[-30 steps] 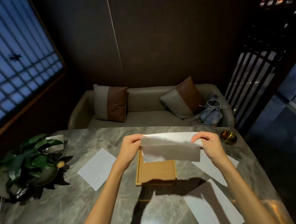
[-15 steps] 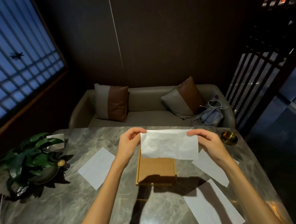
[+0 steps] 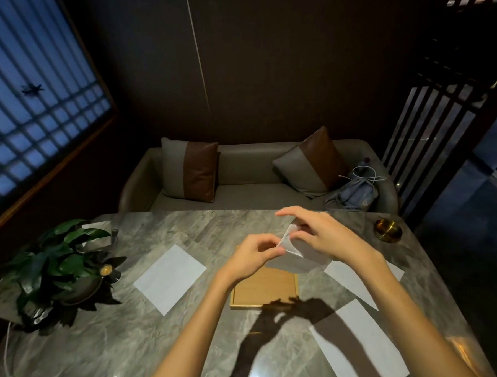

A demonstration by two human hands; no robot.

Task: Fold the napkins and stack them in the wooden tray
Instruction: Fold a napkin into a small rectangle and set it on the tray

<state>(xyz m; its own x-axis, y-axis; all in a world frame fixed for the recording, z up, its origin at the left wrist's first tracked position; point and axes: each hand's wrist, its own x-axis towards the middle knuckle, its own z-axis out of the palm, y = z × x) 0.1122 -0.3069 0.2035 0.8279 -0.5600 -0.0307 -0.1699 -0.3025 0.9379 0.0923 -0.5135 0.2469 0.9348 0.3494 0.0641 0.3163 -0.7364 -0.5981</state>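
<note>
Head view: both hands up over the middle of the desk (image 3: 129,353), close together, bare forearms coming in from the near edge. Left hand (image 3: 253,255) has its fingers curled, thumb and fingertips pinching the left edge of the napkin (image 3: 298,262). Right hand (image 3: 323,236) has its fingers bent, thumb and fingers nipping the napkin's top corner, index stretched out leftward above it. The napkin is white, partly folded and crumpled at the pinch. It is held in the air and not lying on anything, and it hangs over the far right part of the tray (image 3: 264,292). The tray is wood, square, flat on the desk centre, directly under the hands, whose shadow falls across its near edge. Three more white napkins lie flat on the desk: left napkin (image 3: 170,277) left of the tray and apart from it, right napkin (image 3: 351,278) just right of the tray and partly under the right forearm, near napkin (image 3: 362,343) toward the near right corner. Plant (image 3: 58,264) in a dark pot at the left edge. Brass bowl (image 3: 387,230) at the far right corner. Beyond the far edge is a sofa (image 3: 242,194) with two cushions and a blue bag (image 3: 357,194) at its right end.
</note>
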